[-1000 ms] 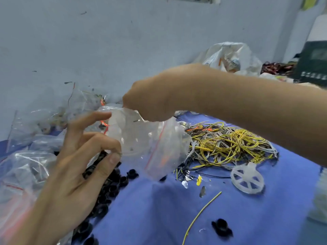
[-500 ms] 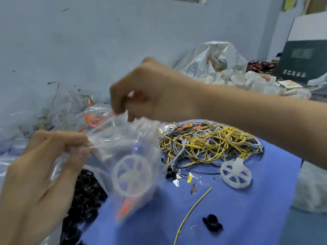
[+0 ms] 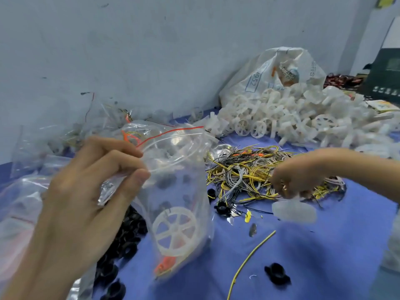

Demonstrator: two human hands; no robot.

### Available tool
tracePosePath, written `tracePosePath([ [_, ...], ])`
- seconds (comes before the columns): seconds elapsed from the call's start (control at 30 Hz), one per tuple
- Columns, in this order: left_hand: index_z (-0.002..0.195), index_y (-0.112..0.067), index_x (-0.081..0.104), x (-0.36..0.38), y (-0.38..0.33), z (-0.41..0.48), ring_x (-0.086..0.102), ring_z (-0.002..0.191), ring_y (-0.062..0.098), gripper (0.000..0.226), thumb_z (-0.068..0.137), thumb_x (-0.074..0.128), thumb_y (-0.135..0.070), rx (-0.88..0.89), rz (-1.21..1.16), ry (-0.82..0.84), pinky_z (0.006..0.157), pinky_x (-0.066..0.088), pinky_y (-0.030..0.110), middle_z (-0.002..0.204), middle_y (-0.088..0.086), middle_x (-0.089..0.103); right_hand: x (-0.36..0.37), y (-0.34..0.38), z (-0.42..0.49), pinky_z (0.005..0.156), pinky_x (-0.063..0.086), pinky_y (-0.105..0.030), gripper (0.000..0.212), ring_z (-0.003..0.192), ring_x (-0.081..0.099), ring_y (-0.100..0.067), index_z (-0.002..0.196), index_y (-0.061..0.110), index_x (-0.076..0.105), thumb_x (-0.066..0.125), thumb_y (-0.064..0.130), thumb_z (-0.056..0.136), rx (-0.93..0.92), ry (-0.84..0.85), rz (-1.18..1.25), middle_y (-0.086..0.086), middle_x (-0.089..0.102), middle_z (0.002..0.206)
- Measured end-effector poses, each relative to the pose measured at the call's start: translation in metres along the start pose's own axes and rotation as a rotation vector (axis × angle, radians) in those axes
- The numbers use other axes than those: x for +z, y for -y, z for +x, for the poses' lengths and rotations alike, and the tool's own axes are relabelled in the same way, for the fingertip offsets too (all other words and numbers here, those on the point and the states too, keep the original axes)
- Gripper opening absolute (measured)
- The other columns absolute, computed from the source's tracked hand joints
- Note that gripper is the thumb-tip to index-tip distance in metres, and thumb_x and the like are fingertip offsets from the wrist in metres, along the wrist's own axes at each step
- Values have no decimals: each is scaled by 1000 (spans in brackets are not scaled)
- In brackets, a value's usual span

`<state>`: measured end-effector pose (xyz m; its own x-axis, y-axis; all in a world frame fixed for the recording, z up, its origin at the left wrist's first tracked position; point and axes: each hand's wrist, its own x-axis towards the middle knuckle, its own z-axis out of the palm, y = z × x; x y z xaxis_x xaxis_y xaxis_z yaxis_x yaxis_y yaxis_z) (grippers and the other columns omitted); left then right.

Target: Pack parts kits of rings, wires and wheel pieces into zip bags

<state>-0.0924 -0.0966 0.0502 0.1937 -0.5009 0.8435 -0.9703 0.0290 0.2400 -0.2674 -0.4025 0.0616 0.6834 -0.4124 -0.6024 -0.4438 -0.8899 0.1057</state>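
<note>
- Right hand [image 3: 290, 180] has left the zip bag [image 3: 179, 191] for the wire pile [image 3: 242, 169]; blurred, so its grip cannot be told.
- Left hand [image 3: 86, 191] pinches the open bag's rim.
- White wheel [image 3: 175, 234] sits in the bag's bottom, below that hand.

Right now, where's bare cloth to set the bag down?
Bare blue cloth front right, between the loose yellow wire, lone black ring and wire tangle. A narrower strip between zip bag and that wire. Crowded: wheel heap behind, ring pile left.
</note>
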Motion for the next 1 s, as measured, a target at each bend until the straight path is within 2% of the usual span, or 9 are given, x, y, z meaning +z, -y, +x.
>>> tracePosePath([
  [0.13,97,-31,59,7,-4,2,58,105,13,7,96,54,-36,24,-64,-40,82,43,24,118,-4,52,-71,7,-34,63,51,-13,7,65,64,-7,87,16,66,61,12,84,-464,-591,878,1,68,75],
  [0.2,97,-30,57,10,-10,2,56,107,10,9,97,51,-37,-5,-116,-37,86,42,25,121,-6,47,-91,32,-43,81,52,-24,14,78,62,-15,94,8,62,57,8,80,-886,-623,1358,-4,65,82],
  [0.27,91,-31,56,10,-17,4,52,109,4,11,96,48,-37,-6,-111,-17,89,42,25,123,-7,42,-94,64,-41,81,52,-25,15,77,62,-14,95,6,60,55,3,81,-1188,-505,1489,-3,66,82],
  [0.37,89,-30,56,7,-24,4,50,107,-5,7,92,50,-30,-13,-61,-25,89,39,13,124,-7,38,-85,101,-38,69,54,-23,20,69,62,-12,87,9,64,56,-8,82,-1217,-363,1203,2,66,79],
  [0.53,89,-34,55,2,-27,4,48,107,-9,7,91,49,-32,-64,-38,-21,74,38,7,124,-9,38,-81,117,-33,62,47,-30,26,62,54,2,84,18,68,54,-4,90,-895,-509,361,16,62,69],
  [0.63,90,-32,55,2,-26,5,48,106,-8,7,92,49,-31,-39,-8,-20,77,37,6,121,-6,41,-84,123,-40,65,49,-16,14,65,61,7,97,16,71,59,22,93,-818,-515,339,18,65,77],
  [0.77,87,-28,58,-2,-20,6,50,102,-6,9,92,51,-26,-35,38,-53,78,36,7,116,1,47,-95,120,-53,64,54,-32,59,72,68,-8,92,25,73,50,77,74,-662,-609,333,13,71,87],
  [0.87,86,-29,58,-4,-17,5,52,104,-3,7,91,53,-27,-61,16,-71,87,38,11,117,-6,45,-90,116,-54,68,45,-18,57,83,60,-5,85,29,73,62,78,60,-717,-687,242,11,64,109],
  [1.0,83,-35,58,-1,-14,4,54,112,-3,9,88,51,-39,-203,-55,-52,90,42,14,132,-7,43,-79,119,-51,76,29,1,20,105,46,4,81,33,71,71,50,71,-704,-792,179,22,40,139],
])
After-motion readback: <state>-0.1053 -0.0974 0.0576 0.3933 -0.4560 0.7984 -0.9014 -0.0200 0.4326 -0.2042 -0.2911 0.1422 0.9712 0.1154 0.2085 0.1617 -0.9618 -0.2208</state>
